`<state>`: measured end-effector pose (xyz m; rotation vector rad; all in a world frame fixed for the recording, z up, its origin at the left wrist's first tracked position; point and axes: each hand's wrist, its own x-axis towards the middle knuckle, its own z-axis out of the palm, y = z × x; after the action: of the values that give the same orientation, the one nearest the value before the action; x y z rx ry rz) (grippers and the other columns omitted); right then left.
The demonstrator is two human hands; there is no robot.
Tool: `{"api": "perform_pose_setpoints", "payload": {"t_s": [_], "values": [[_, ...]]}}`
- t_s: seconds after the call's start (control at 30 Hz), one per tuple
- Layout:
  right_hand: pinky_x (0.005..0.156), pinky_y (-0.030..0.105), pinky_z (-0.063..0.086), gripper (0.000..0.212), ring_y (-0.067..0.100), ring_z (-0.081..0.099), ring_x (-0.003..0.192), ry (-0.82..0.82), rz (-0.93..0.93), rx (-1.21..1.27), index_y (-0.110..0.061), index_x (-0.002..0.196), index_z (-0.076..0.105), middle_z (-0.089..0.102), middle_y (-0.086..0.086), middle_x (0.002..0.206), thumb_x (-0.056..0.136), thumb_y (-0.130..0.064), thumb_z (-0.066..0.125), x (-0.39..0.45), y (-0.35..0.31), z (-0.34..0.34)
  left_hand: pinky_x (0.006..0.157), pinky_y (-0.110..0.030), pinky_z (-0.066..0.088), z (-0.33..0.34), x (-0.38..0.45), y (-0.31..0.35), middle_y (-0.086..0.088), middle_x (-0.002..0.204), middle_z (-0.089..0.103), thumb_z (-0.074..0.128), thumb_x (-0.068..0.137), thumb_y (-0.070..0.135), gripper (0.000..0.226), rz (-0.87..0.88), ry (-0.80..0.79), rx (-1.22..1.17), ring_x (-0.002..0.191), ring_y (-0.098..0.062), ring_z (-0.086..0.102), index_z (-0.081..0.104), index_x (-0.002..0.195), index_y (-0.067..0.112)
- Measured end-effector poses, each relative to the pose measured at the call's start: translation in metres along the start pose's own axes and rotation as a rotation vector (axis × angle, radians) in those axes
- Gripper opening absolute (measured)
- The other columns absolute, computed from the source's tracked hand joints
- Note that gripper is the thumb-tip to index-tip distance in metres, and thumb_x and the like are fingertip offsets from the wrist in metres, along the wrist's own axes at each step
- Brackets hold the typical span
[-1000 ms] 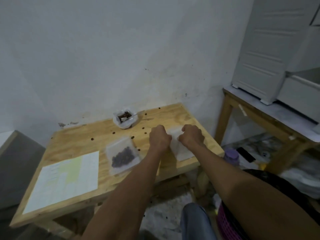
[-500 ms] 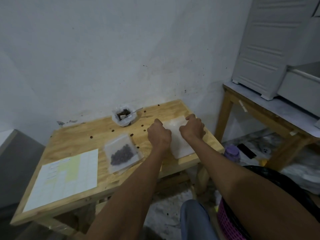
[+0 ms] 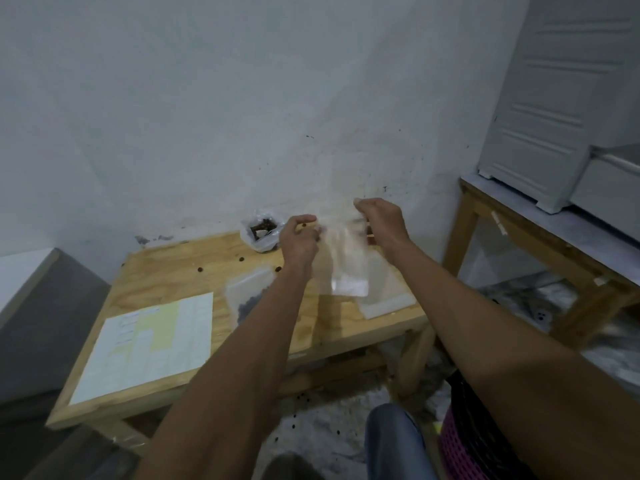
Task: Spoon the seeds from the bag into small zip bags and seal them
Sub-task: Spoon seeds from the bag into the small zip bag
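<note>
An empty clear zip bag (image 3: 348,265) hangs above the wooden table (image 3: 166,271). My left hand (image 3: 297,237) and my right hand (image 3: 381,221) each pinch a side of its top edge. The bag is blurred by motion. A clear bag of dark seeds (image 3: 262,232) stands open at the table's back edge, with a pale spoon inside. A small zip bag filled with seeds (image 3: 247,296) lies flat in the middle, partly hidden by my left forearm. More flat empty zip bags (image 3: 384,296) lie on the right part of the table.
A printed sheet (image 3: 149,344) lies on the table's left part. Loose seeds (image 3: 200,270) are scattered on the table and floor. A second wooden table (image 3: 540,237) with a white cabinet (image 3: 554,98) stands to the right. A grey surface (image 3: 41,306) sits at the left.
Both hands have lifted from the stack on the table's right part, raising one empty zip bag into the air. The camera has tilted up slightly.
</note>
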<state>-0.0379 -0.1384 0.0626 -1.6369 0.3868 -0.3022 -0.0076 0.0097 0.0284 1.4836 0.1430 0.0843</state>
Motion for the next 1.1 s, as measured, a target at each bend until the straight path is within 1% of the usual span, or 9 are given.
{"api": "perform_pose_setpoints", "payload": {"t_s": [0.1,0.23,0.3,0.43,0.57,0.73,0.8,0.9,1.1], "values": [[0.065,0.037,0.055,0.026,0.026,0.067,0.075,-0.113,0.024,0.049,-0.012,0.096,0.079,0.075,0.011,0.098,0.085,-0.036,0.078,-0.002,-0.016,0.020,0.052,-0.019,0.042,-0.030,0.004,0.017,-0.001,0.079,0.066,0.052,0.092,-0.009,0.031,0.078,-0.049,0.064,0.065,-0.011,0.056,0.067,0.089,0.018],[0.065,0.032,0.057,0.008,0.020,0.069,0.077,-0.291,-0.065,-0.058,-0.017,0.091,0.080,0.076,0.006,0.089,0.084,-0.016,0.080,-0.014,-0.033,0.055,0.063,-0.022,0.046,-0.072,0.010,0.034,-0.002,0.087,0.069,0.050,0.088,-0.015,0.034,0.185,0.026,0.111,0.078,-0.013,0.062,0.069,0.087,0.013],[0.066,0.032,0.057,0.014,0.020,0.069,0.077,-0.323,-0.118,-0.154,-0.019,0.089,0.079,0.074,0.006,0.086,0.081,-0.007,0.078,-0.019,-0.041,0.075,0.068,-0.024,0.049,-0.090,0.013,0.040,-0.004,0.092,0.071,0.053,0.086,-0.014,0.033,0.231,0.063,0.135,0.084,-0.016,0.063,0.069,0.084,0.015],[0.066,0.030,0.060,0.029,0.018,0.072,0.075,-0.275,-0.195,-0.269,-0.021,0.102,0.074,0.073,0.004,0.090,0.079,-0.005,0.079,-0.028,-0.058,0.108,0.089,-0.036,0.051,-0.116,0.017,0.047,-0.002,0.100,0.071,0.072,0.084,0.010,0.018,0.371,0.189,0.255,0.099,-0.017,0.062,0.067,0.081,0.027],[0.060,0.023,0.054,0.030,0.013,0.069,0.075,-0.264,-0.226,-0.293,-0.019,0.105,0.070,0.069,-0.001,0.087,0.080,-0.006,0.081,-0.038,-0.064,0.130,0.065,-0.027,0.047,-0.127,0.012,0.061,-0.001,0.081,0.062,0.082,0.083,0.037,0.032,0.352,0.198,0.215,0.071,-0.013,0.056,0.057,0.092,0.019],[0.063,0.027,0.055,0.025,0.020,0.070,0.083,-0.296,-0.201,-0.257,-0.013,0.102,0.070,0.071,0.004,0.094,0.081,-0.003,0.077,-0.048,-0.059,0.143,0.061,-0.036,0.060,-0.134,0.008,0.069,-0.021,0.088,0.063,0.079,0.087,0.009,0.030,0.113,0.069,-0.051,0.062,-0.026,0.064,0.050,0.096,0.011],[0.062,0.028,0.055,0.023,0.023,0.071,0.084,-0.322,-0.166,-0.206,-0.013,0.098,0.070,0.072,0.008,0.096,0.079,0.000,0.076,-0.050,-0.057,0.143,0.069,-0.043,0.063,-0.137,0.005,0.069,-0.022,0.089,0.066,0.076,0.088,0.005,0.026,0.071,0.028,-0.118,0.068,-0.030,0.067,0.052,0.098,0.010],[0.056,0.025,0.055,0.023,0.025,0.073,0.084,-0.386,-0.089,-0.093,-0.014,0.099,0.073,0.075,0.013,0.098,0.079,-0.003,0.080,-0.051,-0.053,0.140,0.079,-0.048,0.062,-0.143,0.003,0.067,-0.019,0.088,0.070,0.072,0.091,0.005,0.020,0.049,-0.021,-0.160,0.075,-0.033,0.072,0.055,0.100,0.010],[0.066,0.033,0.063,0.027,0.026,0.077,0.084,-0.438,-0.033,-0.014,-0.012,0.110,0.073,0.078,0.017,0.098,0.086,0.001,0.075,-0.053,-0.051,0.136,0.072,-0.043,0.064,-0.151,0.002,0.065,-0.015,0.079,0.070,0.059,0.092,-0.006,0.015,0.098,-0.037,-0.115,0.074,-0.030,0.072,0.061,0.097,0.008]]}}
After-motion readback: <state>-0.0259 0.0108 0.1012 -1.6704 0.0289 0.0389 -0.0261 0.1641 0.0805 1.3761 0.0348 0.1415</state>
